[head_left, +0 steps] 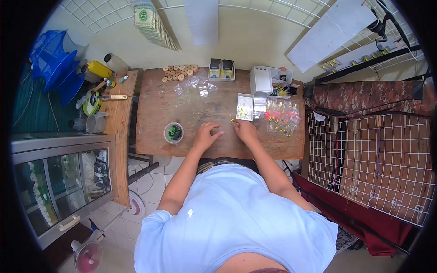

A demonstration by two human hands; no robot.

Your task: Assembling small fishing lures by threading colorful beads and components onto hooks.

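My right hand is closed in a pinch at the near edge of a white open box. At its fingertips shows a small yellow-green piece, too small to name more exactly. The box holds similar little yellow-tipped pieces. My left hand hovers over the wooden table with thumb and fingers apart, and nothing shows in it. To its left stands a round clear tub of green and black bits. Right of the white box lie clear packets with pink and yellow pieces inside.
At the back are several wooden spools, loose clear bags, a tray of dark packets and a white container. A side bench with bottles borders the left; a white wire grid stands at the right.
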